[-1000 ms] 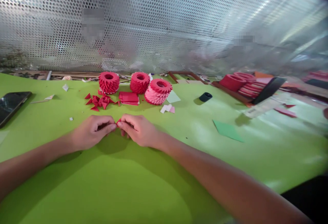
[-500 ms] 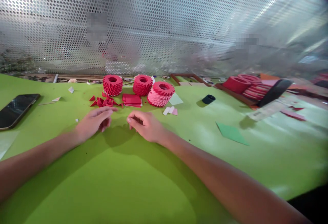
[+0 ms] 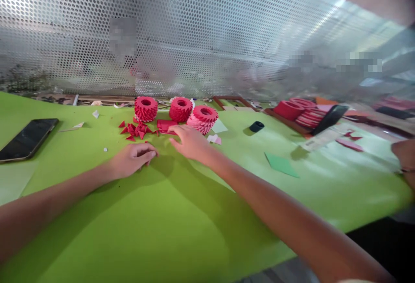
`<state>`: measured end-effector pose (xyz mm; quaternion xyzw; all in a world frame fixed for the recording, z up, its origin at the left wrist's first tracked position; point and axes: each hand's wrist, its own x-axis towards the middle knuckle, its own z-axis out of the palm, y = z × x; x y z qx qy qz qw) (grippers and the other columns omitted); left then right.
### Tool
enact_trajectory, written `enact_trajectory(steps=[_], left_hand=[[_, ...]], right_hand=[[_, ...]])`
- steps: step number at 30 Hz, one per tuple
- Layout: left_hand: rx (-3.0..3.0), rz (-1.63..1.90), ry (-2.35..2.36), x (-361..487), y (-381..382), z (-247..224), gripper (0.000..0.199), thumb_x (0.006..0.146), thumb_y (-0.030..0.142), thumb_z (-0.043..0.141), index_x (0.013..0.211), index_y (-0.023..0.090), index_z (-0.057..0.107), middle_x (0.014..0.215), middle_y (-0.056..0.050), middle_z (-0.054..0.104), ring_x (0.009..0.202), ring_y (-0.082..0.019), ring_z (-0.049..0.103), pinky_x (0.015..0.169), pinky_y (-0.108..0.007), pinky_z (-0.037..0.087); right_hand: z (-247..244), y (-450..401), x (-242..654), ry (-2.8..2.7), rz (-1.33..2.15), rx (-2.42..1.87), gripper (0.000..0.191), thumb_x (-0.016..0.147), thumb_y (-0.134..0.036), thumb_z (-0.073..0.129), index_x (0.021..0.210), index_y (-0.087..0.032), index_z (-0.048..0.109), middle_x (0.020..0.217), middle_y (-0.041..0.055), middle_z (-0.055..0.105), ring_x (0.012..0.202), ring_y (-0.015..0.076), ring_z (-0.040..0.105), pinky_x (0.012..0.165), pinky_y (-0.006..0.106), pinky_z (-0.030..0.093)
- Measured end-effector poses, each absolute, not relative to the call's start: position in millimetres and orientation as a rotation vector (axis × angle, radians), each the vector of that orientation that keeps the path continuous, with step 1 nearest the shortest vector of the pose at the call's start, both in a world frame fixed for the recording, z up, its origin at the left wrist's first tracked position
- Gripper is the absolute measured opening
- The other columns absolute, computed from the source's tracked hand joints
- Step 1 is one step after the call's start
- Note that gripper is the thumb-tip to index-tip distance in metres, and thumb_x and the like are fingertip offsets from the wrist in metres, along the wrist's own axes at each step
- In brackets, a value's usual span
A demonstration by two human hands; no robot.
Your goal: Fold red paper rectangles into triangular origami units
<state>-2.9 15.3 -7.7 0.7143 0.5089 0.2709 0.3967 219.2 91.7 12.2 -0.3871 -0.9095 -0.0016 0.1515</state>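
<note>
My left hand [image 3: 132, 160] rests low on the green tabletop [image 3: 97, 214], its fingers curled together with nothing showing in them. Just beyond it lies a loose pile of folded red paper triangles [image 3: 136, 130]. My right hand [image 3: 191, 142] reaches forward, fingers spread, with its fingertips at a stack of red paper pieces [image 3: 167, 126]. Whether they touch it, I cannot tell. Behind stand two red rings of folded paper [image 3: 145, 109] [image 3: 180, 109] and a red-and-pink ring [image 3: 202, 119].
A black smartphone [image 3: 27, 139] lies at the left. To the right are a dark roll [image 3: 256, 126], a green paper sheet [image 3: 280, 164], and a tray of red rings [image 3: 288, 116]. A perforated metal screen [image 3: 162, 36] stands behind. Another person's hand [image 3: 403, 157] enters at the right edge.
My right hand has stretched forward to the red paper stack. My left hand has curled and lowered toward the table. Another person's hand has appeared at the right edge, and the view has shifted slightly.
</note>
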Motion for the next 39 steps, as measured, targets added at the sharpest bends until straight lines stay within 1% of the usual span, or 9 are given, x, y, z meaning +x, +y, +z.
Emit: enact_trajectory(steps=[4,8,15,22,26,31,32,35,39], left_hand=[[1.841,0.694,1.271,-2,16,-9,0.038,0.092,0.047,0.047,0.094,0.015,0.067,0.064,0.000,0.058,0.050,-0.012,0.050,0.045,-0.021,0.037],[1.861,0.707,1.256,-2,17,-10,0.037,0.091,0.047,0.047,0.093,0.015,0.067,0.064,0.000,0.058,0.050,-0.012,0.049,0.046,-0.021,0.037],[1.891,0.685,1.261,-1,16,-8,0.035,0.092,0.043,0.046,0.092,0.015,0.067,0.065,-0.001,0.059,0.051,-0.012,0.050,0.046,-0.022,0.037],[1.877,0.683,1.254,-1,15,-7,0.037,0.092,0.045,0.046,0.093,0.014,0.067,0.065,-0.001,0.059,0.049,-0.012,0.048,0.045,-0.021,0.035],[1.888,0.710,1.229,-2,16,-9,0.036,0.092,0.044,0.047,0.092,0.014,0.067,0.063,0.000,0.059,0.050,-0.011,0.049,0.046,-0.021,0.037],[1.863,0.711,1.246,-4,17,-11,0.041,0.094,0.048,0.044,0.091,0.015,0.067,0.063,0.000,0.059,0.049,-0.011,0.049,0.046,-0.022,0.036],[1.850,0.743,1.253,-5,17,-11,0.042,0.095,0.049,0.042,0.093,0.015,0.067,0.064,0.000,0.059,0.049,-0.012,0.049,0.046,-0.022,0.037],[1.843,0.982,1.298,-5,12,-9,0.039,0.092,0.049,0.052,0.111,0.016,0.061,0.074,-0.001,0.061,0.054,-0.011,0.050,0.049,-0.022,0.040],[1.881,1.162,1.311,-3,5,-7,0.061,0.081,0.048,0.072,0.130,0.019,0.050,0.087,0.000,0.059,0.057,-0.010,0.050,0.053,-0.023,0.044]], right_hand=[[9,121,216,-2.740,-0.310,-1.108,0.039,0.100,-0.025,0.044,0.133,-0.010,0.057,0.135,0.0199,0.060,0.117,0.0290,0.058,0.092,0.039,0.045],[6,137,216,-2.801,-0.356,-1.083,0.032,0.100,-0.025,0.043,0.115,-0.013,0.069,0.110,0.0155,0.073,0.099,0.0272,0.064,0.082,0.038,0.044],[11,140,216,-2.820,-0.437,-1.077,0.033,0.097,-0.013,0.041,0.098,-0.011,0.073,0.092,0.0141,0.074,0.086,0.0224,0.064,0.074,0.033,0.037],[19,145,210,-2.789,-0.400,-1.093,0.036,0.098,-0.036,0.047,0.090,-0.016,0.076,0.089,0.0112,0.075,0.078,0.0225,0.063,0.072,0.034,0.037],[26,144,210,-2.737,-0.388,-1.107,0.037,0.098,-0.028,0.043,0.083,-0.014,0.074,0.089,0.0126,0.074,0.080,0.0232,0.063,0.077,0.036,0.036],[47,134,211,-2.494,-0.378,-1.212,0.040,0.101,-0.024,0.028,0.094,-0.011,0.066,0.093,0.0155,0.070,0.083,0.0236,0.059,0.076,0.035,0.035],[51,129,212,-2.424,-0.333,-1.250,0.040,0.102,-0.027,0.026,0.096,-0.013,0.063,0.088,0.0132,0.068,0.078,0.0217,0.058,0.071,0.033,0.035],[56,107,214,-2.251,0.376,-1.206,0.035,0.101,-0.039,0.034,0.086,-0.017,0.057,0.076,0.0040,0.060,0.067,0.0164,0.054,0.061,0.028,0.034],[44,75,216,-2.329,1.050,-1.112,0.032,0.097,-0.045,0.043,0.087,-0.019,0.058,0.078,-0.0003,0.059,0.065,0.0131,0.052,0.060,0.025,0.036]])
